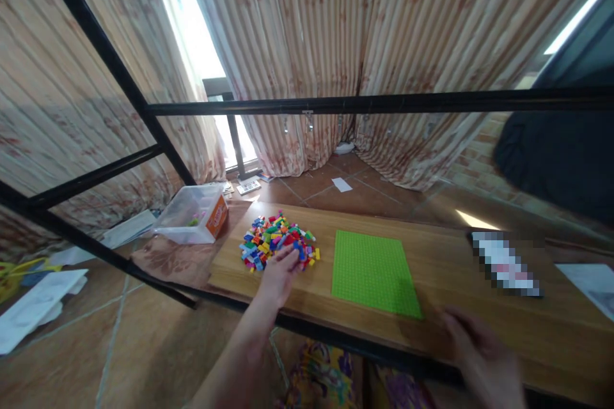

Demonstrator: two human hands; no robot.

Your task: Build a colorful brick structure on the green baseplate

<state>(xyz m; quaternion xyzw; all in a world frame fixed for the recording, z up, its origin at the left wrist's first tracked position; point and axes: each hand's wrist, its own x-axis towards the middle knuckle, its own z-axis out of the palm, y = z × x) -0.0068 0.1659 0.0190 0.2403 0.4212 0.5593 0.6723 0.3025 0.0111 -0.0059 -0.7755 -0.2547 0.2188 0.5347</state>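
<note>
A heap of small multicoloured toy bricks (266,243) lies on the left part of the wooden tabletop. At the heap's near right edge is my left hand (281,271), its fingers closed at a blue brick (300,250) by the fingertips. To the right of the heap lies a flat, bright green studded baseplate (374,275). My right hand (480,348), smeared by motion, hovers low over the table's front edge, right of the baseplate's near corner. Its fingers look bent, but whether anything is between them is unclear.
A clear plastic box (187,220) with an orange label stands left of the wooden tabletop (446,268). A pixelated flat object (506,262) lies at the right. Black metal bars (336,104) cross beyond the table and run down the left side. Papers lie on the tiled floor.
</note>
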